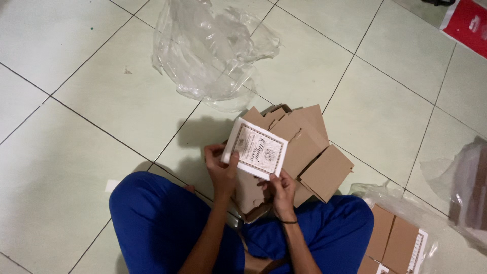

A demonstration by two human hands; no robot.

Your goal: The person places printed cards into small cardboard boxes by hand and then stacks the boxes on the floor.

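Observation:
I sit cross-legged in blue trousers on a pale tiled floor. Both hands hold a flat brown cardboard box blank [304,147] with a white printed label panel [256,148] on its near face. My left hand [221,167] grips the left edge of the label panel, thumb on top. My right hand [280,190] pinches the panel's lower right corner. The cardboard's flaps stick out to the right and upward, part folded. A dark band circles my right wrist.
Crumpled clear plastic wrap [210,50] lies on the floor ahead. At lower right a plastic bag holds more brown boxes [393,238]. More plastic [469,187] sits at the right edge, and a red and white package [469,23] at top right.

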